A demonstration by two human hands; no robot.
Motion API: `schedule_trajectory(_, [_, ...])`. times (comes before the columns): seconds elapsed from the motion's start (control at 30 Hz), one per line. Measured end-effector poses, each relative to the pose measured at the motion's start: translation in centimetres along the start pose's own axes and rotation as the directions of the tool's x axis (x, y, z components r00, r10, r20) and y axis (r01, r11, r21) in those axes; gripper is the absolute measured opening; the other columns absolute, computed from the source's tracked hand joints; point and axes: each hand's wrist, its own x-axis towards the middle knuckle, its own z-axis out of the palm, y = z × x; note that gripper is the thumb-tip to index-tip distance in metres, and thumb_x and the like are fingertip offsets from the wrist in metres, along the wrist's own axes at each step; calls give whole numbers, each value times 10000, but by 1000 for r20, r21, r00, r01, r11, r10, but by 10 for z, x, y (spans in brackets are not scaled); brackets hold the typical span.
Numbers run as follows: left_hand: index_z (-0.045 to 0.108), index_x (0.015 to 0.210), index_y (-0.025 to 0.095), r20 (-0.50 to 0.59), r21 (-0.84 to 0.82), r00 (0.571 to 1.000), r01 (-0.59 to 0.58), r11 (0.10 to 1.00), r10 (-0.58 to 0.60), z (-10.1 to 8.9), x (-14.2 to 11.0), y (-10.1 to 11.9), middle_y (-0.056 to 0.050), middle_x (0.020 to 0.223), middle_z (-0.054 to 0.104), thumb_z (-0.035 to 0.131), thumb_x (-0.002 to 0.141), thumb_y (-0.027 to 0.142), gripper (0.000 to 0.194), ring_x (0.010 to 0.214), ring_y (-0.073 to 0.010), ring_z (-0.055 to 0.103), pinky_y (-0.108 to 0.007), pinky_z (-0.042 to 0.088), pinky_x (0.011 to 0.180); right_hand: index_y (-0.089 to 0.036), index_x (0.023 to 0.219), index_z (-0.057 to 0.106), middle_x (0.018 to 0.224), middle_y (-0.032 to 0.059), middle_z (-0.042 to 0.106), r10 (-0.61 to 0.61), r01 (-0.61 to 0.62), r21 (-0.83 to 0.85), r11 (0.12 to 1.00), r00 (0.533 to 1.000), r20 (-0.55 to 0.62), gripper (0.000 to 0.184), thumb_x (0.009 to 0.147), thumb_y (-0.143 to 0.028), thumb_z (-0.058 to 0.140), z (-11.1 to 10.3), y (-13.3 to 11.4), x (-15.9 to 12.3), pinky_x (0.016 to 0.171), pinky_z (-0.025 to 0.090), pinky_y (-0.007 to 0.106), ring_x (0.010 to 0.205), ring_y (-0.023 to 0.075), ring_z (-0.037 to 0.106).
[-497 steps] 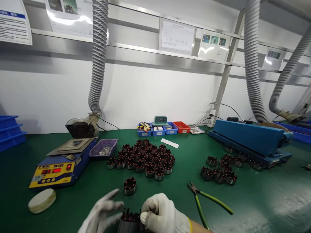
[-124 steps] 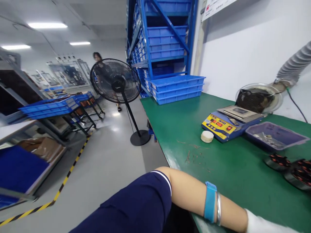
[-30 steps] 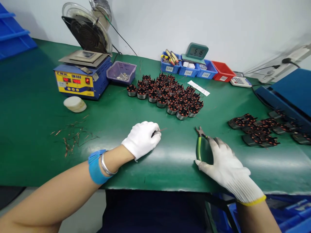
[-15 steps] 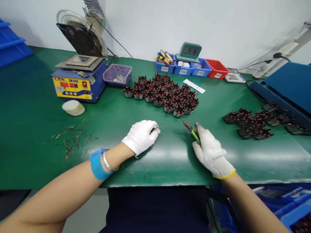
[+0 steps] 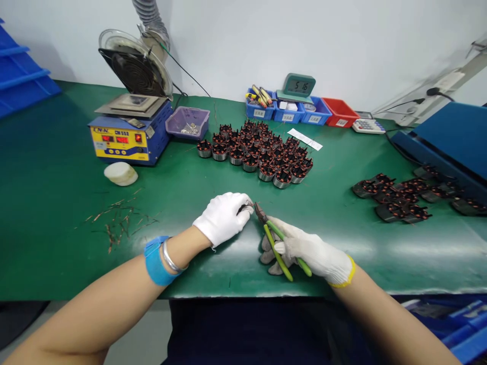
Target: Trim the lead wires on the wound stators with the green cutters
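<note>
My left hand [image 5: 222,217], in a white glove, rests on the green bench [image 5: 57,213] with its fingers curled round a small dark part I cannot make out. My right hand [image 5: 304,251], also gloved, grips green-handled cutters [image 5: 277,241]; their jaws point at the left hand's fingertips and nearly touch them. A blue wrist strap and a metal bangle sit on my left forearm. Beyond the hands stands a dense cluster of wound stators [image 5: 258,152], dark with copper coils.
A blue and yellow heating unit [image 5: 127,134] with a fan hood stands at the back left, a purple tray [image 5: 188,123] beside it. A white roll [image 5: 120,173] and wire clippings [image 5: 116,220] lie left. More stators [image 5: 395,197] and a blue machine [image 5: 452,139] are right. Small bins [image 5: 292,109] line the wall.
My right hand picked the cutters up off the bench and carried them left to the left hand's fingertips. The left hand stayed put, still closed.
</note>
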Motion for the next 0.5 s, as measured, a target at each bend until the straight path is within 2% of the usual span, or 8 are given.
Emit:
schedule_trajectory(0.2, [648, 955, 222, -4, 6, 999, -37, 999, 37, 2, 0, -3, -47, 952, 697, 454, 906, 346, 235, 924, -254, 632, -369, 461, 785, -249, 1295, 434, 901, -8, 515, 36, -38, -86, 996, 999, -23, 667, 662, -239, 645, 6, -5, 4, 642, 565, 303, 735, 141, 616])
schedule_trajectory(0.33, [662, 918, 218, -6, -11, 1000, -28, 1000, 28, 1, 0, -3, -45, 936, 702, 456, 894, 323, 232, 915, -246, 632, -369, 470, 793, -252, 1326, 430, 849, -17, 516, 50, -50, -197, 979, 999, -6, 638, 708, -219, 588, 5, -9, 7, 619, 576, 323, 667, 128, 587])
schedule_trajectory(0.43, [668, 923, 225, 15, -165, 999, 47, 985, -45, -5, -1, -2, -33, 928, 712, 543, 836, 369, 209, 892, -232, 645, -360, 493, 804, -276, 1390, 379, 746, -30, 524, 107, -107, -322, 941, 994, -16, 644, 768, -219, 535, 5, -15, 7, 606, 568, 327, 626, 138, 588])
schedule_trajectory(0.5, [659, 965, 215, 5, -322, 994, 106, 941, -110, -11, -1, -3, -35, 951, 717, 603, 785, 467, 315, 891, -228, 652, -362, 510, 823, -278, 1406, 374, 737, -10, 576, 93, -114, -521, 846, 993, -68, 618, 806, -269, 524, 6, -18, 4, 642, 563, 348, 680, 181, 633])
